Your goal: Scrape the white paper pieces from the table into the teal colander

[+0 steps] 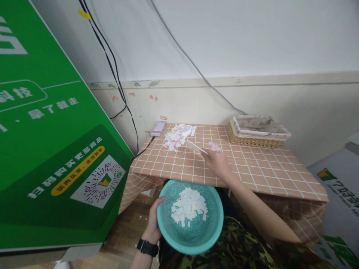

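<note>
Colander (193,239) rests in the grip of the left hand (154,223), apparently to steady its scraps (189,205). Beyond it, the right hand (218,164) clasps a white strip (197,147), angled apparently to reach the pile (179,136).

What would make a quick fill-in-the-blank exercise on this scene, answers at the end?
1. A black ____ is strapped on the wrist of the left hand.
2. The thin item in the right hand is colored ____.
3. Of the green colander and the wicker basket, the one standing on the table is the ____.

Missing words: watch; white; wicker basket.
</note>
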Available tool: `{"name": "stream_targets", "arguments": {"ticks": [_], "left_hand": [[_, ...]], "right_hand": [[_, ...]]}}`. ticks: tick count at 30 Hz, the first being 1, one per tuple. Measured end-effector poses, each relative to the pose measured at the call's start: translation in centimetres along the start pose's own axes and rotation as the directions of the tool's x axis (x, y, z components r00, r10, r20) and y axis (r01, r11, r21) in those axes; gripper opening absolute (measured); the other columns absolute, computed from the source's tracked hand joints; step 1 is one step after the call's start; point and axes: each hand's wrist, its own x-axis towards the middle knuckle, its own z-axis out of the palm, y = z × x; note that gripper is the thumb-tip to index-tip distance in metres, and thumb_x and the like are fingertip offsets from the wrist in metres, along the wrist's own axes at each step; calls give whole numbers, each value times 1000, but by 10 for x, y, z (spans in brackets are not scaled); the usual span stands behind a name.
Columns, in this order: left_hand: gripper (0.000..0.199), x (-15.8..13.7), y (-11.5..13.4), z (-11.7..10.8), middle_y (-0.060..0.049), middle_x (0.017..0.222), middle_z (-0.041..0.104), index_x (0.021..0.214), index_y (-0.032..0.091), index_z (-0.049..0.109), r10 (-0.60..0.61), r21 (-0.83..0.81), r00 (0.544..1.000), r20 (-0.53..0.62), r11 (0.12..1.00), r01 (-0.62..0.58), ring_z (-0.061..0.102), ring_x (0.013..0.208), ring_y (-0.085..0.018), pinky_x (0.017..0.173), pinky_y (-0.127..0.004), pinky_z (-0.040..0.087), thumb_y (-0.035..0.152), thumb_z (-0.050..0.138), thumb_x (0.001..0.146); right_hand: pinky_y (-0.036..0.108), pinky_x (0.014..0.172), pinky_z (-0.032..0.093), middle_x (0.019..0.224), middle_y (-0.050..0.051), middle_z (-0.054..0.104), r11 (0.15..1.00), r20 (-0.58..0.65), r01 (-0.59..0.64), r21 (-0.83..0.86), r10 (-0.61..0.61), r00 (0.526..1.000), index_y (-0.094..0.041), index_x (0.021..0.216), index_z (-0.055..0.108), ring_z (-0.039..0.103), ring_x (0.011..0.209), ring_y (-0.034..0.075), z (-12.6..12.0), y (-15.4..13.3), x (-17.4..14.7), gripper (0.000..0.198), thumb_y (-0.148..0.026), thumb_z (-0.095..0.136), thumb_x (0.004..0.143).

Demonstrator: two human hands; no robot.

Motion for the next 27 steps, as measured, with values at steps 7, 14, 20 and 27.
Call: {"name": "stream_targets", "arguments": {"ticks": [7,14,20,27], "left_hand": [[16,-3,13,-5,-10,72,74,80,10,68,20,9,999,-42,1000,-20,69,64,-23,69,-37,55,24,63,74],[16,-2,19,-12,-9,72,75,80,11,69,54,-2,998,-40,999,-55,69,64,-23,67,-37,55,26,65,73],[13,-4,20,-10,-9,68,74,76,11,68,55,-1,997,-59,998,-55,68,60,-22,64,-35,54,24,64,73],[10,-6,23,-8,-7,64,73,72,13,66,49,-21,997,-64,999,-50,67,57,-22,61,-35,54,22,64,73]], "right_hand": [[25,57,35,74,7,71,987,118,115,109,-128,985,-22,107,67,62,64,18,11,-17,7,30,-26,44,89],[24,53,32,64,3,67,938,147,110,327,-165,975,-18,83,69,57,57,15,6,-9,11,28,-30,45,89],[24,56,31,73,4,69,951,154,135,279,-183,971,-18,85,70,58,65,15,14,-11,56,25,-32,49,88],[24,59,33,75,6,68,927,262,278,250,-341,903,-17,83,70,57,67,15,15,-16,96,18,-28,56,84]]}}
